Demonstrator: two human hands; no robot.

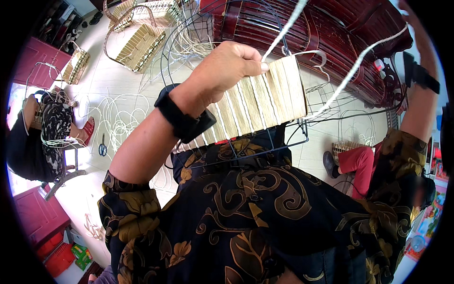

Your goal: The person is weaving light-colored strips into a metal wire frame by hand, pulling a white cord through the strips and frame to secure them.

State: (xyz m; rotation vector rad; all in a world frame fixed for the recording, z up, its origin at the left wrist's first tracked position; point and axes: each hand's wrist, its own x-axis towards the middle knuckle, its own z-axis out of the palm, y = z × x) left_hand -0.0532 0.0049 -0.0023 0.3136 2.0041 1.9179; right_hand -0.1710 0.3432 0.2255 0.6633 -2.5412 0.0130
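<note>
My left hand point(222, 71) pinches a white cord point(283, 31) against the woven panel point(257, 104); my right hand point(416, 19), raised, fingers unclear. Finished baskets point(139, 45) and scissors point(102, 149) lie beyond.

My hands: 2 point(227, 66) point(414, 19) | wrist bands: 2 point(182, 118) | finished woven baskets on floor: 3 point(137, 45) | scissors: 1 point(102, 149)
</note>
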